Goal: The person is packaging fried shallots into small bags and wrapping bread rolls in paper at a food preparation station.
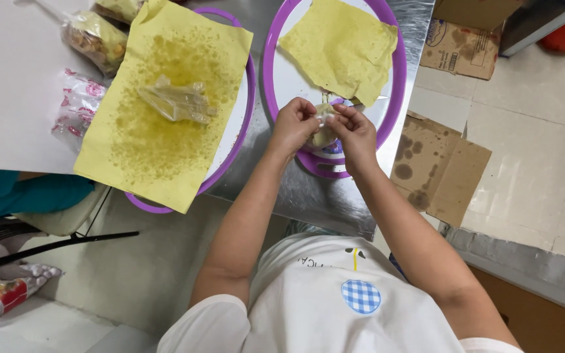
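Both hands meet over the near rim of the right purple tray (397, 78). The left hand (293, 125) and the right hand (354, 131) each pinch the top of 1 small clear bag (324, 127) between fingertips, both grips clenched on it; the bag holds a pale yellowish filling and hangs just above the tray's rim. Beyond the hands, a yellow paper sheet (341, 46) lies crumpled on that tray. The tray sits on a shiny metal surface (308, 196), near its front edge. To the left, a second purple tray (230, 157) carries a larger yellow paper (158, 117) stained with oil, and a pile of empty clear bags (178, 101) rests on its middle. Farther left, snack packets (93, 39) lie at the far left of the surface. Stained cardboard (439, 163) lies on the floor past the surface's right edge.
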